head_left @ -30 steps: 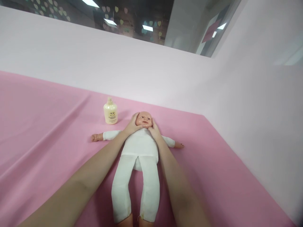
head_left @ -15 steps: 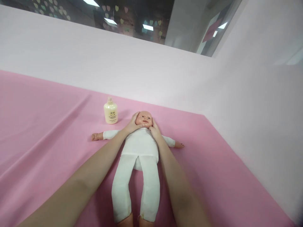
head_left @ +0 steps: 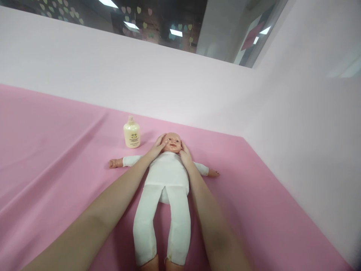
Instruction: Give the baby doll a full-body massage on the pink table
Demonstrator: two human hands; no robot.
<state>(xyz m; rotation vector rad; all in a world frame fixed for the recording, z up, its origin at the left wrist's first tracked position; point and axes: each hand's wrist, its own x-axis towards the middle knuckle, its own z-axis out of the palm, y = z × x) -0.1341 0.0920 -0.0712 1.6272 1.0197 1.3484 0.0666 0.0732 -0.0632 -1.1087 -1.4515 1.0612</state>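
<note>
Place: I log this as an infant-care practice room. Evidence, near to far:
- counter (head_left: pixel 56 150) draped in plain pink cloth
- baby doll (head_left: pixel 167 171) in a white suit, lying face up at centre
- cream lotion bottle (head_left: pixel 131 134) standing just left of its head
- bare pale-pink walls (head_left: pixel 141 75) far and right
- far interior window (head_left: pixel 158 26) with pastel heart stickers (head_left: pixel 138 10) and strip lights beyond

The left hand (head_left: pixel 156 147) has slid higher up the doll's (head_left: pixel 168 171) cheek.

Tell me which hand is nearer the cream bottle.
Left. The left hand is on the cheek of the doll nearest the bottle; the right hand is on the opposite cheek, farther away.
</note>
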